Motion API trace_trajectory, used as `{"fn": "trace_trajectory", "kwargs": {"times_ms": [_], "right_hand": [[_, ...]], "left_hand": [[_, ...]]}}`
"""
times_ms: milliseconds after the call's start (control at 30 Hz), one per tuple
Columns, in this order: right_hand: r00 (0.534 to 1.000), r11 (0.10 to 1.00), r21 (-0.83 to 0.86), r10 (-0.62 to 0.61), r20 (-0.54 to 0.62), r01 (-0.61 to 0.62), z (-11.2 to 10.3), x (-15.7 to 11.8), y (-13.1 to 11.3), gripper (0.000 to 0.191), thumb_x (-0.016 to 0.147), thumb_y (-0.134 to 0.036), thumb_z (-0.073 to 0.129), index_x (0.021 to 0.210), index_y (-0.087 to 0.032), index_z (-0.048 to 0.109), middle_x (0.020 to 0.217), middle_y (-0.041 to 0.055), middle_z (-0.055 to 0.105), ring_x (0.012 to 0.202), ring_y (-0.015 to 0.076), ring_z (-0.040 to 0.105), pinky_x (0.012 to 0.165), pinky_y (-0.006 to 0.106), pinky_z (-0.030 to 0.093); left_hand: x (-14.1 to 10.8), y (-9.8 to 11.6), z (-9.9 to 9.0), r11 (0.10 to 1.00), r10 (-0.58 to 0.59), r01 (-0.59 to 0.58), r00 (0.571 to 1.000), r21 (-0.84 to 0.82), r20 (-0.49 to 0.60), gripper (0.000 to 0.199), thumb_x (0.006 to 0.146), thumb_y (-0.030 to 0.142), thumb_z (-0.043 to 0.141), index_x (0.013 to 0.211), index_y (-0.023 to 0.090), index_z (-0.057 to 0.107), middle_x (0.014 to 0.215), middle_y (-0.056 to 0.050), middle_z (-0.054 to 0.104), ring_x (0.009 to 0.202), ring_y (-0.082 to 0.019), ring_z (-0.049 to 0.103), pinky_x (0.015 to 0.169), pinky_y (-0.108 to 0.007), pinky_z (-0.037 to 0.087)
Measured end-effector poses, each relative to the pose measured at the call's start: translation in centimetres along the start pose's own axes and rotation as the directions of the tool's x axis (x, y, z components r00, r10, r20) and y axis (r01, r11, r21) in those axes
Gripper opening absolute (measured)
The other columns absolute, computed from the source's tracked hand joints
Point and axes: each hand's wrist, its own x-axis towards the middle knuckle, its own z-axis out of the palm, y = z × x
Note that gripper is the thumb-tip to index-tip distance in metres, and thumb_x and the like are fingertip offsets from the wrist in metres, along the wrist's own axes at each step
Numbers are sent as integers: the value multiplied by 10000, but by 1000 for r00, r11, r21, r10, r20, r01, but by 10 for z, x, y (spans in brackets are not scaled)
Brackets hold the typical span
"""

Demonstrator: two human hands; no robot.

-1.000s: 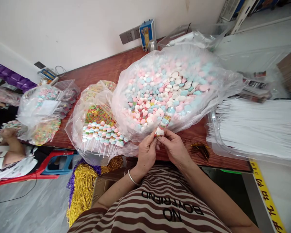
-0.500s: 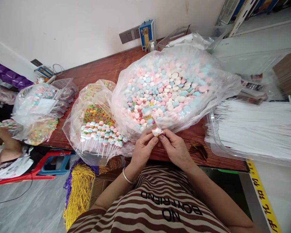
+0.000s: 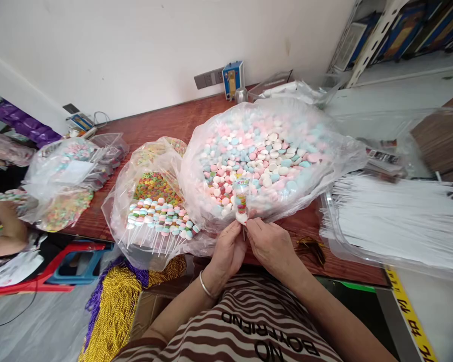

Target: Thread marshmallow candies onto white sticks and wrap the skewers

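Above the table edge, a marshmallow candy stick (image 3: 241, 203) stands upright inside a small clear printed wrapper. My left hand (image 3: 228, 246) is closed around the stick just under the sweets. Pinched at the gathered bottom of the wrapper are the fingers of my right hand (image 3: 274, 245). Right behind it lies a large plastic bag of pastel marshmallows (image 3: 272, 156). To the left, finished-looking marshmallow sticks (image 3: 160, 218) lie in rows on an opened bag of coloured candy rings (image 3: 156, 186). Gold twist ties (image 3: 312, 250) lie right of my right hand.
A clear tub of thin white sticks (image 3: 385, 216) stands at the right. At the back wall is a small blue device (image 3: 233, 80) beside a metal cup (image 3: 241, 95). Gold and purple bead strings (image 3: 115, 301) hang below the table's left front. Another person's arm (image 3: 9, 226) shows far left.
The wrapped candy stick has turned from tilted to upright. My right hand has shifted its fingers to the wrapper's lower end, while my left hand now grips lower down. The camera view has tilted up slightly.
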Motion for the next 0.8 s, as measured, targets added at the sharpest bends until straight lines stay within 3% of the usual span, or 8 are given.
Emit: {"fn": "trace_trajectory", "kwargs": {"times_ms": [200, 333, 433, 533, 600, 700, 733, 800], "right_hand": [[998, 996, -74, -53, 16, 54, 1, 4, -2, 270, 1005, -98, 446, 802, -170, 610, 703, 62, 639, 636, 194, 563, 641, 338, 298], [993, 982, 158, 97, 61, -105, 12, -6, -11, 297, 1064, -249, 413, 835, -186, 592, 736, 47, 647, 615, 178, 567, 598, 312, 309], [970, 853, 461, 218, 109, -244, 20, -15, -16, 258, 1061, -272, 398, 916, -186, 594, 840, 57, 662, 710, 184, 614, 641, 284, 384], [930, 577, 744, 325, 170, -338, 22, -19, -18, 201, 1031, -303, 454, 935, -199, 596, 875, 48, 647, 794, 187, 613, 723, 287, 451], [891, 291, 873, 357, 280, -391, 22, -18, -18, 210, 1004, -369, 520, 899, -207, 603, 799, 15, 602, 716, 162, 566, 675, 276, 458], [799, -245, 856, 312, 514, -455, 21, -17, -21, 267, 921, -477, 649, 902, -214, 610, 680, -50, 483, 502, 93, 388, 472, 226, 348], [772, -373, 811, 292, 564, -451, 21, -17, -23, 290, 888, -494, 691, 925, -216, 615, 658, -67, 453, 465, 76, 329, 433, 213, 298], [751, -476, 774, 299, 589, -418, 23, -19, -27, 308, 857, -491, 739, 933, -216, 624, 625, -85, 416, 445, 62, 284, 413, 198, 256]], "left_hand": [[0, 4, 4, 996, 67, -66, 998, 62, -11, 354, 797, 390, 814, 1064, 159, 790, 1144, -110, 772, 1239, -273, 638, 1156, -410, 395], [7, 7, 8, 997, 78, -77, 991, 14, -108, 397, 711, 481, 858, 913, 144, 802, 1001, -118, 794, 1143, -291, 686, 1097, -423, 454], [11, 7, 8, 995, 97, -98, 983, 4, -158, 391, 679, 498, 874, 834, 150, 790, 920, -107, 796, 1072, -276, 709, 1046, -404, 489], [10, 4, 7, 994, 108, -103, 984, 44, -143, 375, 670, 481, 885, 808, 147, 783, 853, -95, 787, 952, -237, 727, 943, -346, 539], [7, 4, 5, 993, 92, -84, 990, 81, -111, 398, 682, 496, 872, 830, 137, 786, 803, -86, 771, 779, -191, 717, 770, -292, 573], [1, 5, 2, 991, -50, 56, 998, 121, -48, 491, 722, 554, 822, 953, 122, 792, 592, -29, 672, 451, -125, 583, 434, -233, 478], [-1, 6, 1, 986, -101, 104, 994, 131, -31, 527, 734, 566, 807, 1013, 119, 788, 542, -7, 631, 385, -114, 533, 371, -224, 431], [-4, 5, 1, 981, -130, 132, 991, 141, -29, 561, 746, 554, 798, 1096, 116, 777, 551, -2, 626, 340, -94, 481, 324, -212, 385]]}}
